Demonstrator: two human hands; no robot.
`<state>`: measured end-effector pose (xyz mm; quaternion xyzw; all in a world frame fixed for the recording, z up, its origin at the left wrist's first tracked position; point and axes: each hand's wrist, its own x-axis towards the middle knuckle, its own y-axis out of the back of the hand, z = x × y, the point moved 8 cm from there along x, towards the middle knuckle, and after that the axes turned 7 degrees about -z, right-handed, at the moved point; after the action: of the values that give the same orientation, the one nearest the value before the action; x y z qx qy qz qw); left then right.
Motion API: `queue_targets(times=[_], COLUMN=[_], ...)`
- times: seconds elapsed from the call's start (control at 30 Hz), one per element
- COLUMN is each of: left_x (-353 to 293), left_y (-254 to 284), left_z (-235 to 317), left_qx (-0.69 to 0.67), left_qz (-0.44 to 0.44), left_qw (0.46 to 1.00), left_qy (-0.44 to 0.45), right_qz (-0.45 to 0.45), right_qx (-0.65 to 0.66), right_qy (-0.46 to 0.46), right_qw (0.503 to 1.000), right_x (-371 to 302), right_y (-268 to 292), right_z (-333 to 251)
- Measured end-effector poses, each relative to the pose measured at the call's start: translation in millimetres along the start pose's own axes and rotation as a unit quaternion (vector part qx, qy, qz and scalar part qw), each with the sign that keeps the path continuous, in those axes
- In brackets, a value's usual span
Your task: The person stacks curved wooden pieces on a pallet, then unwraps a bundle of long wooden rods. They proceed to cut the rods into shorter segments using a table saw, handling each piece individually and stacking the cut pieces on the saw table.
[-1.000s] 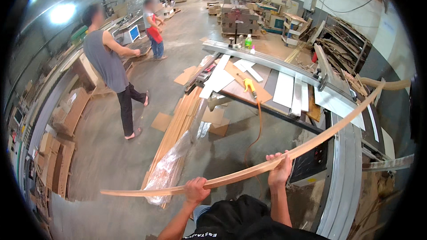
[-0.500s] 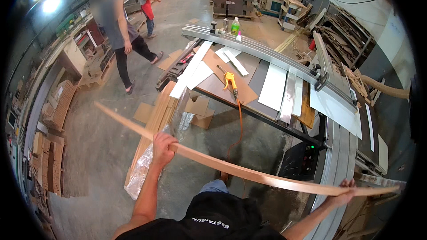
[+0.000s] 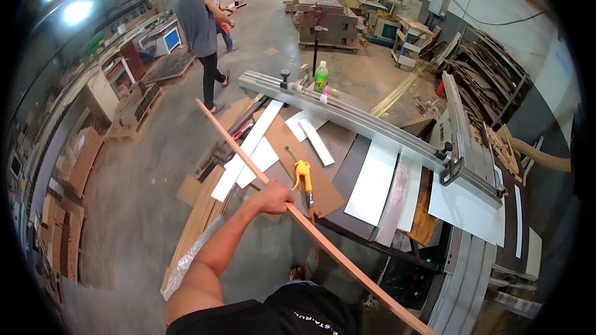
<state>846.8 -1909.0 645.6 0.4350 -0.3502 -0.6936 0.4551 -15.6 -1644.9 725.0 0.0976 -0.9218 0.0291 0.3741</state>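
Observation:
A long, narrow wooden strip (image 3: 347, 257) runs slantwise across the view, from beside the walking person's feet down to the lower edge. My left hand (image 3: 273, 198) is closed around it near its middle. Its near end passes out of the picture at the lower right, and my right hand is not in view. Just beyond my left hand, a yellow air blow gun (image 3: 302, 175) with an orange hose lies on a brown board (image 3: 323, 193) on the saw table.
White panels (image 3: 373, 183) and a metal fence rail (image 3: 354, 125) lie on the table. A green bottle (image 3: 321, 78) stands behind the rail. Bundled wooden strips (image 3: 192, 236) partly wrapped in plastic rest on the floor at left. Two people (image 3: 202, 18) are at the far left.
The strip has swung to a steeper slant, its far end moving right and up. My left hand has moved right, toward the table; my right hand has left the view. The people walked farther away.

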Motion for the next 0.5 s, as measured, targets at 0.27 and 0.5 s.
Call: queue_targets(times=[0.27,0.5], left_x=[99.2,161.1], left_y=[-6.3,-59.4], left_z=[13.7,186.8], left_qx=[0.009,-0.006], left_qz=[-0.068,0.058], left_qw=[0.996,0.995], left_qy=[0.06,-0.077], right_qz=[-0.122,-0.009], right_qx=[-0.148,0.381], right_qy=[-0.046,-0.469], right_qw=[0.98,0.797], right_x=[-35.8,-82.8], right_y=[-74.1,-268.4], right_z=[75.6,121.5])
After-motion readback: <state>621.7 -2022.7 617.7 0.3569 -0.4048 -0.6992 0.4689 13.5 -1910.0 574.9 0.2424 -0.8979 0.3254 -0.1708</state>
